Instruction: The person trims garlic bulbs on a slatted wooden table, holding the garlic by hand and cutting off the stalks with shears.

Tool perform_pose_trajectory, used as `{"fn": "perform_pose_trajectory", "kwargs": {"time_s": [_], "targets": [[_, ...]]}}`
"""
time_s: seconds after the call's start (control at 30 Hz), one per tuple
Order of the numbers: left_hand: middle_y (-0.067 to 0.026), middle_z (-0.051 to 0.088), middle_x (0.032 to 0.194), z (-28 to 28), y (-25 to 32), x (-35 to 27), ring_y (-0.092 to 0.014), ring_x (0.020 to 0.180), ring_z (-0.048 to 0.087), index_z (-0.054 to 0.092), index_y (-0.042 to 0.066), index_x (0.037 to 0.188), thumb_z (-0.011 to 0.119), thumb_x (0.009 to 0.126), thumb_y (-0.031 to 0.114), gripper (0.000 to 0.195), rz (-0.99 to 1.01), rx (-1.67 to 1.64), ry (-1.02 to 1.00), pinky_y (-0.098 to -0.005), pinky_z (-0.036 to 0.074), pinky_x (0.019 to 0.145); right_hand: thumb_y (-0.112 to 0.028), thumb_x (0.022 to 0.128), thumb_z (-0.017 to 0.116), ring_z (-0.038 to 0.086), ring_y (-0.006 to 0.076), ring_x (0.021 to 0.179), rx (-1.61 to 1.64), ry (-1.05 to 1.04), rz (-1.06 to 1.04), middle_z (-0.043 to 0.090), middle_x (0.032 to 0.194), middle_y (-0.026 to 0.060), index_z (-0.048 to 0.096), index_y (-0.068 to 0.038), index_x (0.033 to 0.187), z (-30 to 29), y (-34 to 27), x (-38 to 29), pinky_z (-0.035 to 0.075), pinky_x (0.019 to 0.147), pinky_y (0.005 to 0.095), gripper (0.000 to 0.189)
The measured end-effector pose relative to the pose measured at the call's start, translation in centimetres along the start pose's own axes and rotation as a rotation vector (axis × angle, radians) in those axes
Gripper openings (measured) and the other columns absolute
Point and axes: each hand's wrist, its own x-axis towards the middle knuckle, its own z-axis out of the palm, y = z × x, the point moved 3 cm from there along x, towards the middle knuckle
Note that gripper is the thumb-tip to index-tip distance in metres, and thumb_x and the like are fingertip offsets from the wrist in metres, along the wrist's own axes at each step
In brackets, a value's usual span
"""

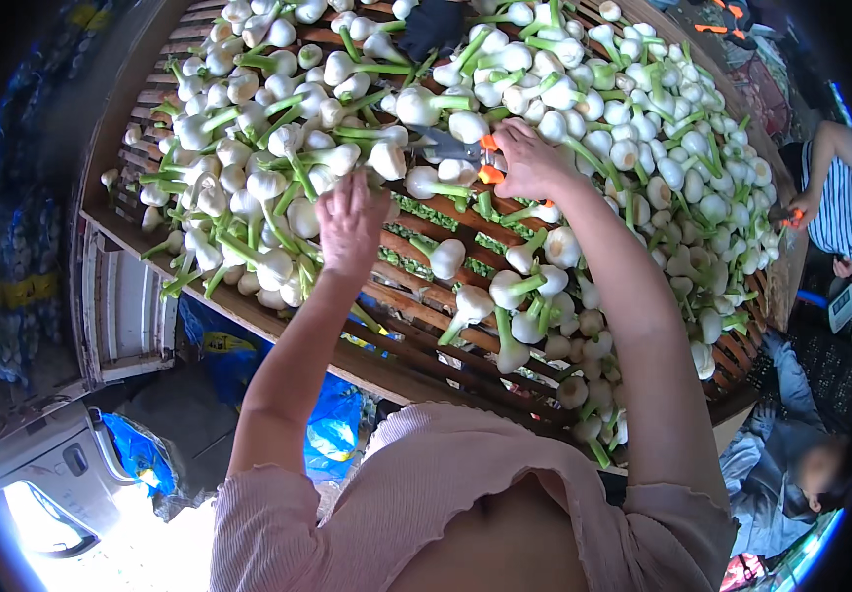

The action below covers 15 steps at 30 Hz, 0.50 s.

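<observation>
Fresh white garlic bulbs with cut green stems are heaped across a slatted wooden rack. My left hand is palm down at the middle of the heap, its fingers curled against a garlic bulb whose root end faces right. Part of that grip is hidden under the fingers. In my right hand is a pair of shears with dark blades and orange handles. The blades point left, towards the bulb by my left hand. Green trimmings show below the slats.
A raised wooden edge borders the rack. At right, a person in a striped shirt holds an orange-handled tool; another sits lower. A dark cloth-like item lies at the far side. Blue plastic bags lie below.
</observation>
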Motion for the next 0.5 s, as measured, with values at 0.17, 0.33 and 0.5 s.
{"fn": "perform_pose_trajectory", "kwargs": {"time_s": [0.17,0.33,0.5], "targets": [[-0.0114,0.044,0.122,-1.8,-3.0,0.8,-0.031,0.112,0.043,0.057,0.025,0.116,0.059,0.075,0.008,0.044,-0.07,-0.13,-0.09,-0.0456,0.045,0.086,-0.018,0.062,0.066,0.039,0.0289,0.124,0.0,-0.214,0.119,0.047,0.124,0.0186,0.041,-0.001,0.121,-1.1,3.4,-6.0,0.039,0.098,0.0384,0.066],[-0.0105,0.048,0.116,-5.9,-5.2,-2.4,-0.024,0.102,0.05,0.05,0.015,0.125,0.067,0.077,0.01,0.051,-0.565,-1.038,-0.089,-0.0394,0.044,0.086,-0.017,0.061,0.07,0.046,0.0318,0.117,-0.001,0.026,0.158,0.047,0.123,0.0191,0.039,-0.001,0.122,-0.4,3.8,-13.7,0.04,0.097,0.0388,0.07],[-0.0057,0.048,0.117,-6.9,-2.8,-5.0,-0.021,0.096,0.056,0.039,0.016,0.131,0.061,0.086,0.025,0.051,-1.035,-2.264,-0.154,-0.0395,0.053,0.078,-0.026,0.062,0.073,0.058,0.0316,0.095,-0.061,0.122,0.244,0.051,0.118,0.0138,0.044,-0.002,0.116,-0.4,-0.9,-15.9,0.044,0.082,0.043,0.066]]}}
